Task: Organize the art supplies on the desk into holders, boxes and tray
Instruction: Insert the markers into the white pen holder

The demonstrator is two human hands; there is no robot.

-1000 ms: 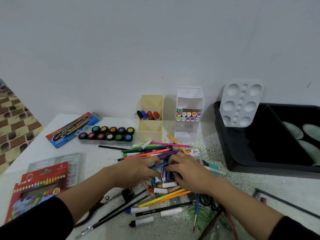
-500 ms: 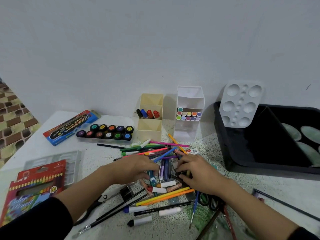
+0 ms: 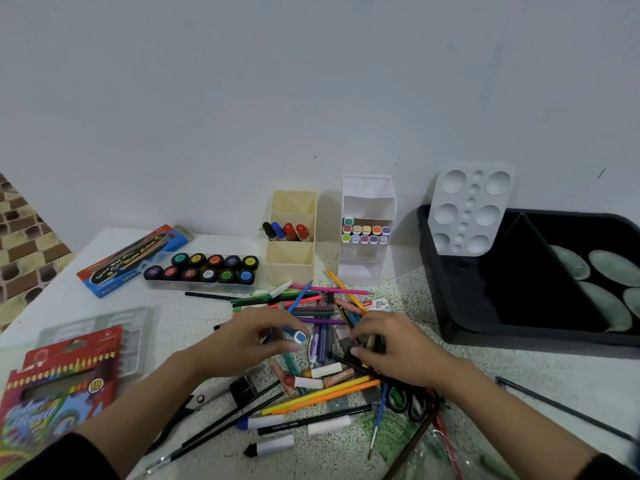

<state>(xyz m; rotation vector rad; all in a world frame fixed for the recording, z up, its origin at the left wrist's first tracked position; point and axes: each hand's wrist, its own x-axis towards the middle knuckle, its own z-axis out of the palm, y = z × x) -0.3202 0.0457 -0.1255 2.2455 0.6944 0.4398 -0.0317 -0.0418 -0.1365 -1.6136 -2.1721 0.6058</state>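
Item: pile [image 3: 322, 306], mid-desk, near you. Pens, pencils, crayons, all crossed over each other. Your left hand [image 3: 256, 337]: fingers curled round a blue-cap marker [image 3: 298, 336] at pile's left edge. Your right hand [image 3: 394, 351]: pinching a few dark sticks [image 3: 363, 344] at pile's right edge, type unclear. Dest.: cream holder [image 3: 291, 268] & white holder [image 3: 363, 268], far side, both part-filled; tray [image 3: 443, 299] at right. Risks, est.: sticks interlock, so lifting your bunch may drag neighbours & scatter them. Round pens could roll off near edge. Scissors [image 3: 401, 400] sit just beside your right wrist, blades hidden, so mind them. Palette [image 3: 467, 209] leans in tray; a knock would tip it.
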